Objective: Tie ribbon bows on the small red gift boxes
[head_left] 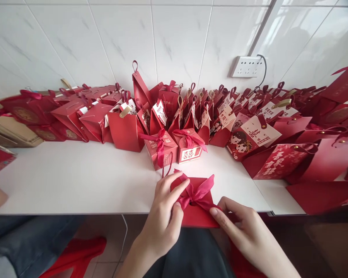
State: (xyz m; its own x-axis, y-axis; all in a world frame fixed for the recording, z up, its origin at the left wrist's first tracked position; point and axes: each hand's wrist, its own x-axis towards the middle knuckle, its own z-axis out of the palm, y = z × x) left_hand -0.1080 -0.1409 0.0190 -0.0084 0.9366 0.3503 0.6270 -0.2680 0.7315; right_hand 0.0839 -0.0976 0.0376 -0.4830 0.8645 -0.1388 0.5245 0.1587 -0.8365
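Head view: your left grip point(164, 211) is narrow on the bow point(201, 190), apparently steadying it; your right grip point(241, 221) pinches its ribbon tail point(207, 205), seemingly for tension, red box point(195, 220) beneath both.

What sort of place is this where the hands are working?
Probably a small packing workroom, though a home is possible: red gift boxes crowd a white table along a tiled wall, and the left hand and right hand are on a ribbon-tied box.
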